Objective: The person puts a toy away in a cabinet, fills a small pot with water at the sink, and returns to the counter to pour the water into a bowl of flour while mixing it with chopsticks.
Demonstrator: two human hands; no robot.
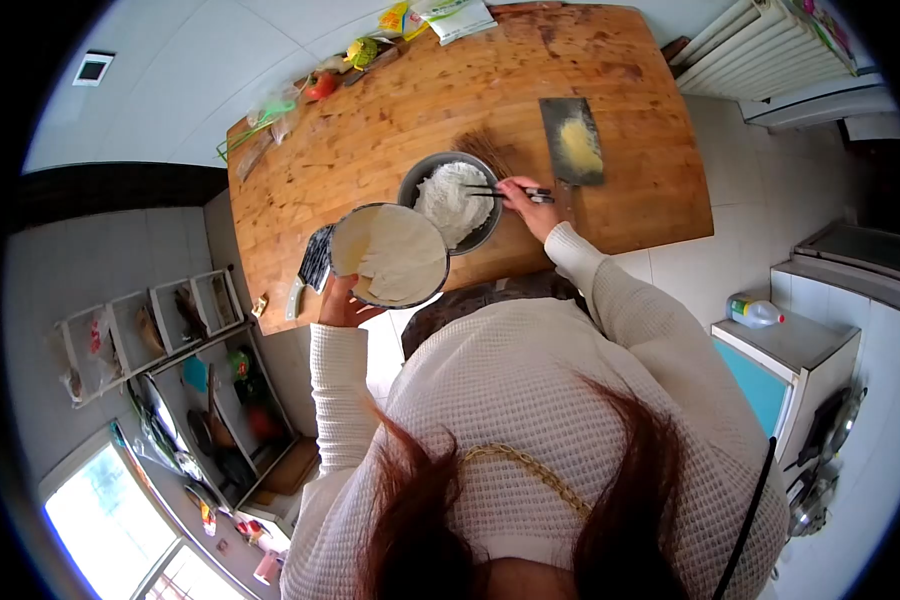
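My left hand (342,302) holds a round metal bowl (390,254) of pale liquid, lifted beside and partly over a grey metal bowl (412,185) of white flour (451,200). My right hand (528,205) grips dark chopsticks (505,192) whose tips lie across the flour. Both bowls sit near the front edge of a wooden table (390,120).
A cleaver (572,142) with yellow bits on its blade lies right of the flour bowl. A dark-handled knife (313,262) rests at the left. Vegetables and packets (370,45) line the table's far edge. A radiator (770,50) stands right; a shelf rack (160,330) stands left.
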